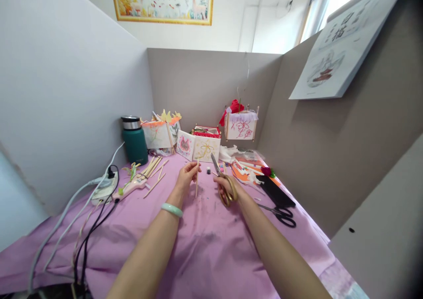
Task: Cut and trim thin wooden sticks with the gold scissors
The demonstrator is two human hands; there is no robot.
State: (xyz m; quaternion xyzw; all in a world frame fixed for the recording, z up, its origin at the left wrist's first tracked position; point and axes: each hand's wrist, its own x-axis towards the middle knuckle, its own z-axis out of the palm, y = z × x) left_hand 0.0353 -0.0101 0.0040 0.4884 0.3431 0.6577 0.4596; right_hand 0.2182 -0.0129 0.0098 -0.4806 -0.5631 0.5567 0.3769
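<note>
The left hand (pixel 189 174) is closed in a pinch, with thumb and fingers gripping a thin wooden stick (pixel 197 186); the stick stands close to upright, its lower length extending below the fingertips toward the person. A pale green bangle (pixel 172 209) encircles the left wrist. The right hand (pixel 224 185), just beside on the right, is curled about the loops of the gold-handled scissors (pixel 228 197); their blades point away and slightly to the left, near the stick but apart from it. How far the blades are parted cannot be determined. A small dark container with a white top (pixel 208 170) sits beyond and between the two hands. Left of the left hand, loose wooden sticks (pixel 156 180) lie near a pink glue gun (pixel 132 188), with a white power strip (pixel 103 192) farther left. Right of the right hand, black-handled scissors (pixel 284 215) lie flat beside a black slab (pixel 276 192). Toward the rear are a dark green tumbler (pixel 135 142) and, from left to right, three decorated boxes (pixel 242 127), the rightmost hanging near the partition (pixel 211 83). Purple cloth (pixel 205 263) covers the worktop.
</note>
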